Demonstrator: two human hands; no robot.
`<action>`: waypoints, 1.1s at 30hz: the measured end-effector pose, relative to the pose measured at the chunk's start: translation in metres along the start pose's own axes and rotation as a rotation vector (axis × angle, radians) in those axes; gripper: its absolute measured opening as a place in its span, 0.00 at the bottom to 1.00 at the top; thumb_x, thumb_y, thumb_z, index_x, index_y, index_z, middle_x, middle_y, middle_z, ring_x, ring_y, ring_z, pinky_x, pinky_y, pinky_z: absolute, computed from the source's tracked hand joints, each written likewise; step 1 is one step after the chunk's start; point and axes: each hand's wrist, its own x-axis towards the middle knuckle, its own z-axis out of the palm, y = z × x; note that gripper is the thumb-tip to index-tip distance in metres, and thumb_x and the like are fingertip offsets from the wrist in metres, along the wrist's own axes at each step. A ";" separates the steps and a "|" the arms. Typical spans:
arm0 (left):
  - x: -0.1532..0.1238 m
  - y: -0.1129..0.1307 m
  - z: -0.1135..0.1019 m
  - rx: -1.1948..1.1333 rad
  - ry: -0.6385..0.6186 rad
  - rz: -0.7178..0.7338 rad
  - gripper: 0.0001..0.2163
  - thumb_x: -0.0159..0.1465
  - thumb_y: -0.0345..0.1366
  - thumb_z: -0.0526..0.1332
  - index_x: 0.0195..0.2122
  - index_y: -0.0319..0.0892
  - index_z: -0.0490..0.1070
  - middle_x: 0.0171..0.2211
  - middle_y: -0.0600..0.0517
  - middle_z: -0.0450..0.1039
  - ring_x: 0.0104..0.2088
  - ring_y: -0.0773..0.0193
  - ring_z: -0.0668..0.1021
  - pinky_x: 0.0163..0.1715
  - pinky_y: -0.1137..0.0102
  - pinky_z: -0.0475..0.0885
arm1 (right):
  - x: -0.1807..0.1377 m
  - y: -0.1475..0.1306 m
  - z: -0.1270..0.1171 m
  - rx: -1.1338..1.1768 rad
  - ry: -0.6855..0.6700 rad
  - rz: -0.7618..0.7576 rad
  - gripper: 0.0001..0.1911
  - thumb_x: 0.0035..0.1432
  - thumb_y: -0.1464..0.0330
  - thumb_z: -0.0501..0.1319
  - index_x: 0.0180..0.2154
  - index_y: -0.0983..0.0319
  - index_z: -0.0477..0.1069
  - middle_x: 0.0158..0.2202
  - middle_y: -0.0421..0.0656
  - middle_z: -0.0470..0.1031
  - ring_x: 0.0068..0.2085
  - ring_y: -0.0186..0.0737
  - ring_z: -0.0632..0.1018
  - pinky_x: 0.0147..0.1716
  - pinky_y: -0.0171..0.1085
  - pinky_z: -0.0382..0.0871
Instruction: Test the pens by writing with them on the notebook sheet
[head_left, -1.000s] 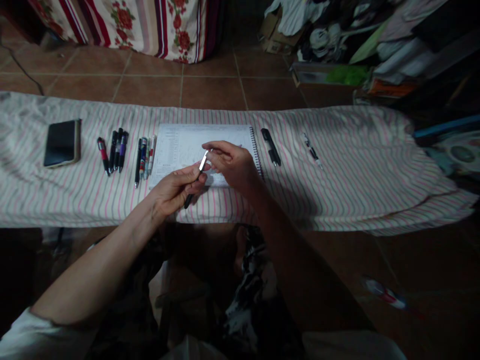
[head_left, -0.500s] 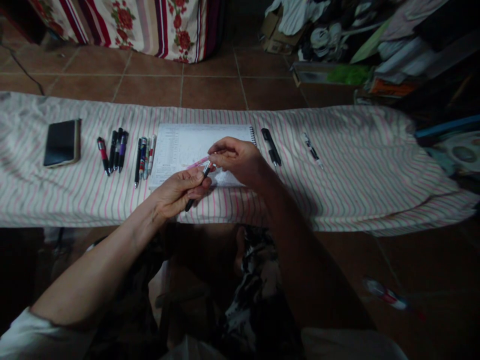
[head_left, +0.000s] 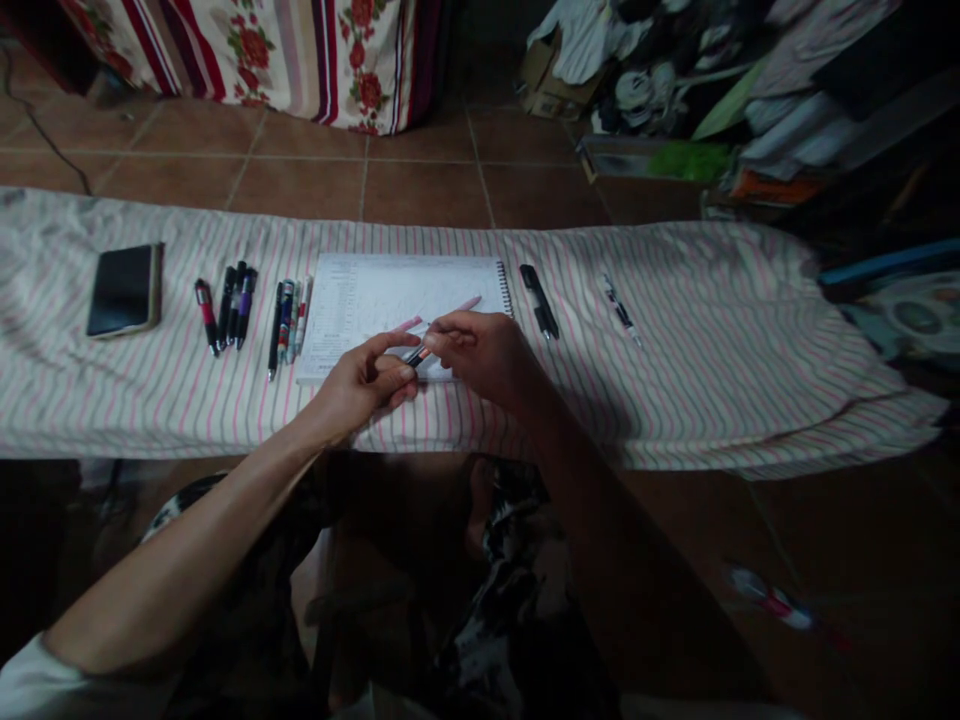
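Note:
My left hand [head_left: 373, 378] is closed around a dark pen [head_left: 416, 355] with a silvery end, held just above the front edge of a spiral notebook [head_left: 337, 300]. At the pen's upper end, my right hand [head_left: 472, 345] pinches with thumb and fingertips; its fingers partly cover what they grip. Behind the hands, a pink pen-like piece [head_left: 409, 324] shows over the page, and another slim pink piece [head_left: 470, 303] sticks out beyond my right fingers. Whether these two belong together is hidden by the hand.
Left of the notebook lie a group of pens [head_left: 286, 320], another group of pens [head_left: 236, 305] and a phone [head_left: 124, 290]. To the right are black pens [head_left: 540, 302] and a white-and-black pen [head_left: 621, 312]. A striped cloth [head_left: 712, 350] covers the bench.
Both hands have come slightly lower and my right fingers have curled in closer to the pen. The pen's lower end is now hidden, and a second pink piece shows beyond my right hand.

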 end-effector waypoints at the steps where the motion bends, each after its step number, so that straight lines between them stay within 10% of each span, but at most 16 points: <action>1: 0.000 -0.001 0.000 0.051 0.020 0.025 0.20 0.56 0.34 0.60 0.50 0.37 0.63 0.19 0.56 0.69 0.19 0.72 0.66 0.21 0.76 0.60 | 0.000 0.000 0.003 -0.024 0.019 0.019 0.10 0.53 0.67 0.56 0.29 0.66 0.73 0.21 0.41 0.73 0.25 0.34 0.74 0.26 0.32 0.64; 7: 0.000 -0.004 -0.005 0.380 0.145 0.192 0.22 0.55 0.31 0.59 0.53 0.43 0.63 0.22 0.57 0.69 0.23 0.70 0.69 0.27 0.75 0.63 | -0.001 0.002 0.015 -0.055 0.089 0.106 0.09 0.53 0.67 0.56 0.30 0.65 0.72 0.22 0.40 0.74 0.24 0.33 0.74 0.24 0.31 0.64; 15: 0.007 0.005 -0.007 0.133 -0.018 0.089 0.24 0.58 0.34 0.58 0.55 0.34 0.56 0.20 0.55 0.67 0.19 0.71 0.65 0.22 0.75 0.60 | 0.001 0.004 0.007 0.291 -0.057 0.084 0.13 0.54 0.62 0.56 0.32 0.65 0.71 0.20 0.37 0.69 0.19 0.29 0.69 0.17 0.28 0.61; 22: 0.002 0.003 -0.006 0.381 0.199 0.252 0.25 0.57 0.32 0.58 0.57 0.42 0.58 0.21 0.57 0.68 0.22 0.70 0.68 0.27 0.75 0.62 | 0.006 -0.002 0.025 0.154 0.142 0.150 0.13 0.55 0.62 0.55 0.29 0.65 0.71 0.21 0.39 0.71 0.20 0.29 0.71 0.21 0.29 0.64; 33: 0.024 0.010 -0.025 -0.755 0.187 0.031 0.07 0.62 0.24 0.53 0.37 0.32 0.69 0.23 0.52 0.66 0.20 0.76 0.66 0.18 0.82 0.61 | 0.009 -0.004 0.030 0.569 0.088 0.245 0.17 0.54 0.60 0.56 0.40 0.66 0.66 0.26 0.41 0.73 0.22 0.28 0.71 0.19 0.28 0.64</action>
